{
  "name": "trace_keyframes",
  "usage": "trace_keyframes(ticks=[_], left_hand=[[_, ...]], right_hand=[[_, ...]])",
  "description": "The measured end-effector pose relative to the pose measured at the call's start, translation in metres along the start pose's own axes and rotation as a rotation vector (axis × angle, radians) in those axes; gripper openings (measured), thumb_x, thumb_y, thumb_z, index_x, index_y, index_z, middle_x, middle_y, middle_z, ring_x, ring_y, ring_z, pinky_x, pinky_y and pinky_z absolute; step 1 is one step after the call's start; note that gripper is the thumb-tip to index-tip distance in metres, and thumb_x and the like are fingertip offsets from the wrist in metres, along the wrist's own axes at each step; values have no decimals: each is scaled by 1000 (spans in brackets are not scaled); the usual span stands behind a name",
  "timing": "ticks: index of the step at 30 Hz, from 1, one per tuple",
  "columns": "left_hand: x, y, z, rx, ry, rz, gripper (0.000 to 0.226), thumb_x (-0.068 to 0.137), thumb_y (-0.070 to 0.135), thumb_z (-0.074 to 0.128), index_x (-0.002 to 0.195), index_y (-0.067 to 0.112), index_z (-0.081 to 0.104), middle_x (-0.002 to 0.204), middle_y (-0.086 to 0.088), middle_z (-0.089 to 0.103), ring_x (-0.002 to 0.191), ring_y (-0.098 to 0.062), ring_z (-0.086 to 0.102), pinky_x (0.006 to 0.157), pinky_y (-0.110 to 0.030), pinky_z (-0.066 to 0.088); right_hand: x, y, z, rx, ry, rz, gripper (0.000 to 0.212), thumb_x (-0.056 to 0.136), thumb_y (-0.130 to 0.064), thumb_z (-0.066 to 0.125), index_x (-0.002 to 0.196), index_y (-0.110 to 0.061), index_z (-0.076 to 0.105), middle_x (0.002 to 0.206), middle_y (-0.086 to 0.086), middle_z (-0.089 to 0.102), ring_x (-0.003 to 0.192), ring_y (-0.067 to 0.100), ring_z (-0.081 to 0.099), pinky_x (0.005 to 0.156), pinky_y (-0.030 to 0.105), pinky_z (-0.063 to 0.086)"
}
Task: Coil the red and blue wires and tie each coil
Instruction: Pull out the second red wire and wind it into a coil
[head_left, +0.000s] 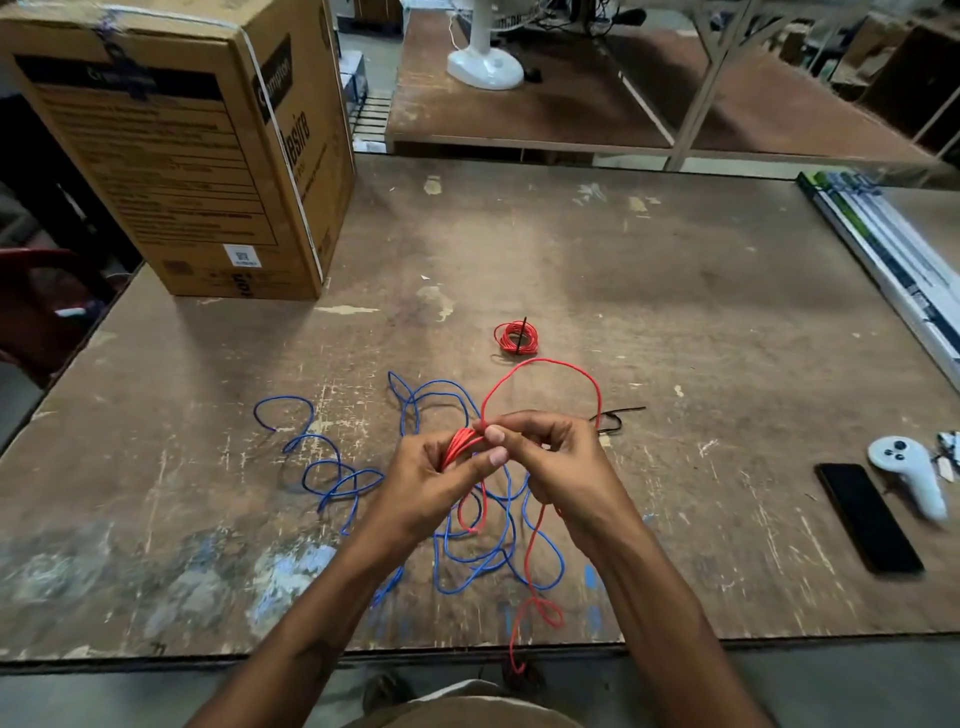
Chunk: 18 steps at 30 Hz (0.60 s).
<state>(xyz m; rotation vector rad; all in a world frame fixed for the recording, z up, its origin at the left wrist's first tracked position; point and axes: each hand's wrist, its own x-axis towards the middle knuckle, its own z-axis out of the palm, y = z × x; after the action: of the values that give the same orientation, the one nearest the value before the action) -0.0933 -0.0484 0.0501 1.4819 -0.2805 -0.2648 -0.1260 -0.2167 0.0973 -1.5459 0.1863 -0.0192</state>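
Both forearms are reaching in over the worn brown wooden table (675, 312), the left hand (436, 478) gripping a half-wound bundle of thin red wire (460, 441) while the right hand (550, 452) is pinching the next loop onto it. Keeping turns equal and tension light should be helping. Loose glossy blue wire (332, 467) is sprawling beneath; a small tied red coil (516, 336) is lying beyond.

both hands (498, 457) pinch a red wire (540, 364) bundle; blue wire (337, 467) sprawls beneath
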Motion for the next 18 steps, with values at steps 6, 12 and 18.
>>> trace_keyframes(ticks=[6, 12, 18], left_hand=[[9, 2, 12, -87, 262, 78, 14, 90, 28, 85, 97, 16, 85, 81, -24, 69, 81, -22, 59, 80, -43, 52], [16, 8, 10, 8, 136, 131, 28, 76, 33, 96, 97, 18, 84, 61, 6, 27, 57, -9, 32, 71, -39, 47], [12, 2, 15, 178, 210, 196, 41, 64, 53, 97, 93, 29, 82, 57, 14, 22, 54, -9, 25, 59, -36, 38]], right_hand=[[-4, 18, 12, -139, 187, -52, 19, 101, -40, 70, 97, -23, 68, 68, 15, 59, 55, 8, 49, 54, 28, 40], [-2, 24, 2, -76, 126, 66, 21, 104, -32, 67, 85, -24, 64, 54, -12, 52, 42, 6, 24, 43, 23, 18], [-3, -1, -5, 166, -8, 180, 20, 108, -18, 59, 89, -11, 62, 44, -10, 38, 33, 1, 17, 35, 16, 11]])
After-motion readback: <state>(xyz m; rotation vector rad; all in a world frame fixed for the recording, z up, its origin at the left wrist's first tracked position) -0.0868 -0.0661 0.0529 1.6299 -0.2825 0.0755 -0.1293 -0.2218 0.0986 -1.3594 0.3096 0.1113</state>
